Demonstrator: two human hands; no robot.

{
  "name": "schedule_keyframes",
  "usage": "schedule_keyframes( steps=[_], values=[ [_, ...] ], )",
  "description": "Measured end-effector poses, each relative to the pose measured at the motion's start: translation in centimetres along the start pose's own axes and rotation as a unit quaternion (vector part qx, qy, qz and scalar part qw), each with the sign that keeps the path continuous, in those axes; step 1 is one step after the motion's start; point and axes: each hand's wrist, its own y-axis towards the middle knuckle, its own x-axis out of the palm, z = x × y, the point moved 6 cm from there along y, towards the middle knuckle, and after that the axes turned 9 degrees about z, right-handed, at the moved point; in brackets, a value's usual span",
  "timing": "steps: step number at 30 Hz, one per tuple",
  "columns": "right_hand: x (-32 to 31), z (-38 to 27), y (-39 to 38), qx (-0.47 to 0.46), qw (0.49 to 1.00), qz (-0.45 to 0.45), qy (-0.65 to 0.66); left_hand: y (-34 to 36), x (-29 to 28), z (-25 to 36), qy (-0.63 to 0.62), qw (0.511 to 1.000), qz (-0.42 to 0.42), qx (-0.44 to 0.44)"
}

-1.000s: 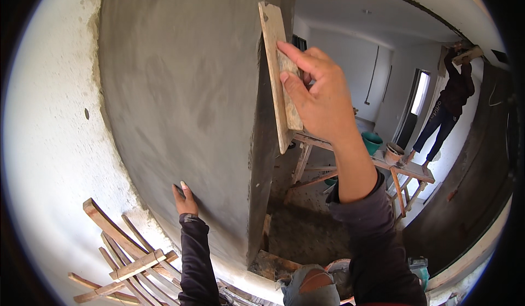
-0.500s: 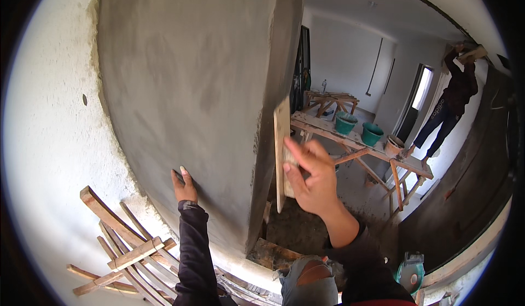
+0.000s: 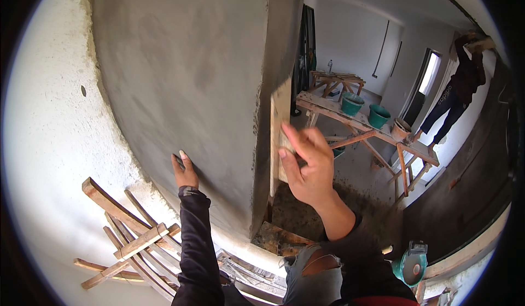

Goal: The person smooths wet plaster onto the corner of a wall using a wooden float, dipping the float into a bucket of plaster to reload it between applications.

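My right hand (image 3: 311,166) is closed round the grip of a wooden plastering float (image 3: 276,142). The float stands upright, its long face against the narrow return side of a grey plastered wall (image 3: 186,82), close to the corner edge. Against the lower part of the broad wall face rests my left hand (image 3: 185,170), fingers stretched and holding nothing. The palm of the right hand and most of the float's grip are hidden by my fingers.
Stacked wooden battens (image 3: 139,246) lie at lower left. A teal bucket (image 3: 410,267) sits at lower right. Beyond the opening, a plank trestle (image 3: 339,114) carries green buckets (image 3: 353,103) and a brownish bucket (image 3: 401,129); a person (image 3: 459,87) stands on its end, arms raised.
My right hand and the float have moved up a little along the corner. My left hand stays on the wall. The view has shifted slightly.
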Motion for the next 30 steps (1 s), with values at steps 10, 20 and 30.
schedule_keyframes(
  steps=[10,20,30],
  values=[
    [0.4,3.9,-7.0,0.046,0.999,-0.018,-0.007,-0.3,0.9,0.1,0.006,1.0,-0.001,0.014],
    [1.5,3.5,-5.7,0.044,0.999,-0.027,-0.003,-0.2,1.8,-0.5,-0.011,1.0,-0.017,0.012],
    [1.5,2.2,3.0,-0.119,0.981,0.141,-0.059,-0.7,1.0,0.2,-0.004,1.0,-0.013,0.004]
  ],
)
